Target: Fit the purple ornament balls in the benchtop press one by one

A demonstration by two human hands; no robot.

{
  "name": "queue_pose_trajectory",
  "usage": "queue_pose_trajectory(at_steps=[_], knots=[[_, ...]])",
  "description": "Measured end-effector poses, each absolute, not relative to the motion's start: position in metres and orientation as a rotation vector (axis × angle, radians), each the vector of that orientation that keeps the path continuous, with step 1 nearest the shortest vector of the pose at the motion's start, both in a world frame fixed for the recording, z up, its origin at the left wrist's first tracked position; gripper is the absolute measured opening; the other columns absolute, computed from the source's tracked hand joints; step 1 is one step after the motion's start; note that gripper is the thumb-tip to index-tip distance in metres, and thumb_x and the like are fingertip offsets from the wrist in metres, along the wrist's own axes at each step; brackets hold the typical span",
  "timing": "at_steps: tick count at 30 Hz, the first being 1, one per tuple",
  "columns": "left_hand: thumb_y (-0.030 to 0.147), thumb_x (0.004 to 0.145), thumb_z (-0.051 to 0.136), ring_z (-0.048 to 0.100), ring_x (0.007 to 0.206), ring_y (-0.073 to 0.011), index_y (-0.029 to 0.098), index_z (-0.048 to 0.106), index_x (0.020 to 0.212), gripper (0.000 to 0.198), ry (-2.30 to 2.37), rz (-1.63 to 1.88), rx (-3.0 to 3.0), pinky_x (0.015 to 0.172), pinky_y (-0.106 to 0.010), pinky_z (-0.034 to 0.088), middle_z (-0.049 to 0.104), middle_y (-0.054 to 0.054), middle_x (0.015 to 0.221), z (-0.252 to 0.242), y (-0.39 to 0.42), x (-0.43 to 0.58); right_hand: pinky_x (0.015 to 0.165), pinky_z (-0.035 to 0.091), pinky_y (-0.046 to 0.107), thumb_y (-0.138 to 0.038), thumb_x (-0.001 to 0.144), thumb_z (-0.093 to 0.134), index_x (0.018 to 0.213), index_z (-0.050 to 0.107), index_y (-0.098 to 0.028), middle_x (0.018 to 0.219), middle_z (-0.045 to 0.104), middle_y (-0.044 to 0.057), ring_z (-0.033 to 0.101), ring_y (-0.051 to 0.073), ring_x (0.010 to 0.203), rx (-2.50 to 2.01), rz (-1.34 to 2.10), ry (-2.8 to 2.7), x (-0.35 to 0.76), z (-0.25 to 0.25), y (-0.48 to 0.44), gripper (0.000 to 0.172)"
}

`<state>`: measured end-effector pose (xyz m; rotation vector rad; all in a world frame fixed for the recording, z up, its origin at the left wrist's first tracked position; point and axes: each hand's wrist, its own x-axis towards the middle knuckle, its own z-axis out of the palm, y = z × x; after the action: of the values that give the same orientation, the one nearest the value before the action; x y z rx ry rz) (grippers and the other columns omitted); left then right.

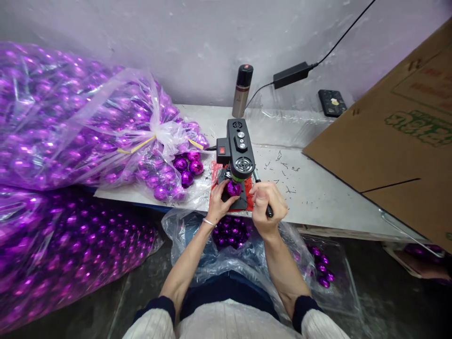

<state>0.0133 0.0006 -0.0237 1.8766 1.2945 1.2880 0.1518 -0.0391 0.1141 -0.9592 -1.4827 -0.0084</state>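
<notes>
The left hand (219, 203) pinched a purple ball (233, 189) beneath the black press (241, 147); the right hand (269, 203) closed around its lever (270, 211).
The press head hid the ball's top; the carton (384, 155) ran out of frame. A tied bag (157, 129) and a lap bag (192, 247) held other balls (231, 231). Shred-flecked tabletop (300, 188) stretched from press to carton.

The machine's head (241, 146) hides the top of the purple ball (233, 189); the left hand (218, 205) overlaps its side. The right hand (269, 206) covers the lever's (270, 211) middle. The left edge cuts off the upper bag (81, 127) and lower bag (77, 249), the right edge the carton (399, 141). The can's (241, 100) lettering is too small to read.
</notes>
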Motion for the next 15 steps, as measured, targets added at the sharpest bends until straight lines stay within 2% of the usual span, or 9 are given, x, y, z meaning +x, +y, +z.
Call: queue_pose_trajectory(at_steps=[7, 15], knots=[[0.048, 0.086, 0.08, 0.067, 0.128, -0.0312, 0.022, 0.062, 0.138, 0.061, 1.329, 1.252, 1.809, 0.114, -0.053, 0.049, 0.071, -0.014, 0.135, -0.024, 0.0, 0.012, 0.062, 0.048, 0.029, -0.012, 0.098, 0.048, 0.076, 0.055, -0.023, 0.072, 0.064, -0.001, 0.064, 0.014, 0.067, -0.903, -0.055, -1.518, 0.154, 0.1, -0.039, 0.025], [0.045, 0.086, 0.081, 0.067, 0.127, -0.0314, 0.022, 0.064, 0.136, 0.058, 1.305, 1.275, 1.782, 0.114, -0.054, 0.048, 0.072, -0.014, 0.133, -0.02, 0.0, 0.013, 0.061, 0.049, 0.03, -0.023, 0.102, 0.045, 0.078, 0.055, -0.024, 0.074, 0.066, 0.001, 0.063, 0.014, 0.064, -0.856, -0.144, -1.505, 0.156, 0.062, -0.033, 0.026]])
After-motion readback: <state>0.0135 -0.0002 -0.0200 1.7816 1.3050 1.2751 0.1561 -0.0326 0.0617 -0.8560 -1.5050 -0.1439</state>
